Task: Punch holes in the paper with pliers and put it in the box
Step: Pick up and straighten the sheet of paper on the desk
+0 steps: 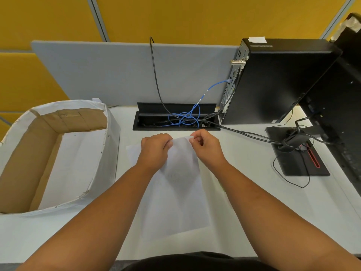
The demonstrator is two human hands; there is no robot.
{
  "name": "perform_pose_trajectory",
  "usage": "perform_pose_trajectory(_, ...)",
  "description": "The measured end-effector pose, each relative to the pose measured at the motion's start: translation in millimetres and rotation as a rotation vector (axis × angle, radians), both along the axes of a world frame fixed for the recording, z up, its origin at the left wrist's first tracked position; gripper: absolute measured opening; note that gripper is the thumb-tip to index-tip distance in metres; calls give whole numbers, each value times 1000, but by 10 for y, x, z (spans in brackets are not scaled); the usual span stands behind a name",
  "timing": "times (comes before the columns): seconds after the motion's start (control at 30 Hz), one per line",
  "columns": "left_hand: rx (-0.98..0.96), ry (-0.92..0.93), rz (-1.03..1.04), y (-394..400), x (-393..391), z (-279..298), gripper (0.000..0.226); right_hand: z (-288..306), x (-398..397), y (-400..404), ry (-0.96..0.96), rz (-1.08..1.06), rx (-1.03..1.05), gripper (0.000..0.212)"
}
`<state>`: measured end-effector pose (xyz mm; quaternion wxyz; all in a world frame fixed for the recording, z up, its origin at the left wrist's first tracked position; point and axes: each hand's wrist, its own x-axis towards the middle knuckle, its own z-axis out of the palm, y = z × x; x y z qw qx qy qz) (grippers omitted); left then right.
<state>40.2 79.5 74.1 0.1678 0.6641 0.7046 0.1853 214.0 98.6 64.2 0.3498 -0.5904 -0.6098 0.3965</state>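
Surface [244,173], white and flat, carries everything. Open cardboard box lined with white paper [58,153] sits at its left side, interior brown. Black upright computer tower [273,81] stands at far right, blue and black cables [187,116] running from it into a black cable tray. White paper sheet [175,192] lies at centre, just right of the box, its far edge lifted. Left hand [156,149] pinches that edge at its left; right hand [205,147] pinches its right corner. Pliers not visible.
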Motion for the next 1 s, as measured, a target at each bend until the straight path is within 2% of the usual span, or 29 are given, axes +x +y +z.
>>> perform_pose_trajectory(0.37,9,19,29,6,21,48,18,22,8,9,-22,-17,-12,13)
perform_pose_trajectory(0.53,44,-152,150,38,-71,67,16,15,38,-107,131,79,-176,27)
perform_pose_trajectory(0.7,100,-295,310,65,-295,55,13,-300,306,-199,50,192,-364,20)
perform_pose_trajectory(0.83,86,-385,453,27,-439,-27,23,-454,566,-233,53,79,-396,19)
perform_pose_trajectory(0.93,65,-460,545,-28,-508,-142,22,-515,670,-212,36,-13,-394,13)
perform_pose_trajectory(1.0,21,-431,586,-83,-540,-236,24,-491,641,-189,-56,-55,-316,9)
